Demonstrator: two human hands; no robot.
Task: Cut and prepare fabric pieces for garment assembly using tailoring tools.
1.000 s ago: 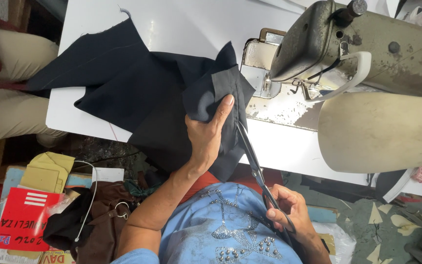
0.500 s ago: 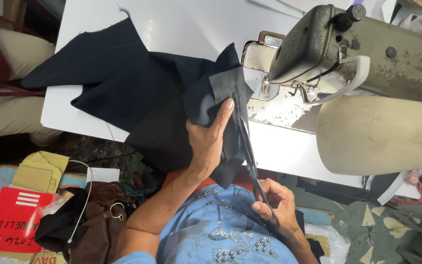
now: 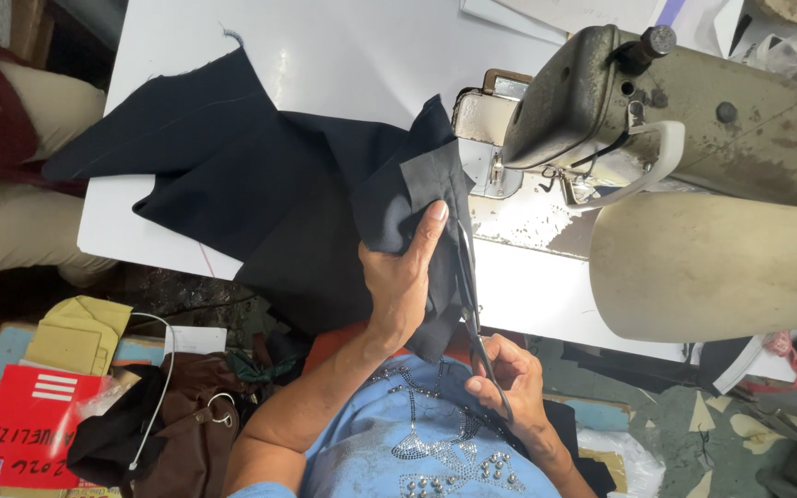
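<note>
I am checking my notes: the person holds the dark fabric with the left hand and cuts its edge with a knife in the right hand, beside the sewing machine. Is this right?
Not quite. The right hand holds scissors, not a knife. The head view shows their blades along the edge of the dark fabric, which the left hand holds, beside the sewing machine.

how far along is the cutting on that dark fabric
Partway, it seems. The left hand pins the dark fabric at the table edge; the right hand runs scissors along its edge. The blades reach mid-edge; the stretch beside the sewing machine looks uncut.
</note>
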